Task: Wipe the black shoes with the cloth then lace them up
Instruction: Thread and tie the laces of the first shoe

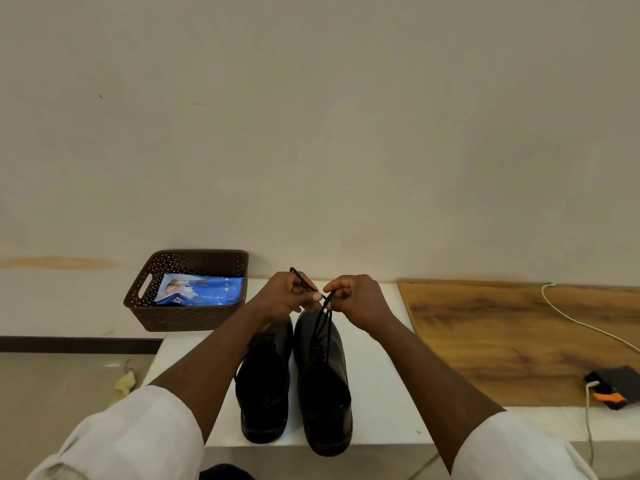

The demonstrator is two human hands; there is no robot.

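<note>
Two glossy black leather lace-up shoes side by side on the white surface [377, 358], toes pointing away, heels at the near edge. Left shoe [265, 382] sits partly under the left forearm; right shoe [325, 386] just beside it, heel poking a bit over the edge. Both hands up above the toes, close together, nearly touching. Left hand [287, 299] curled, pinching a thin black shoelace [327, 320] w/ a loop sticking up past the knuckles. Right hand [358, 299] also curled, pinching the lace strands, which run taut down to the right shoe's eyelets. White sleeves pushed up both arms. Brown perforated plastic basket [187, 320] far left by the wall, blue wipes packet [204, 291] lying inside. Wood-grain board [502, 341] on the right, white cable [585, 325] trailing across it to a black-and-orange device [613, 389]. Yellowish cloth scrap [125, 382] on the floor, left.
</note>
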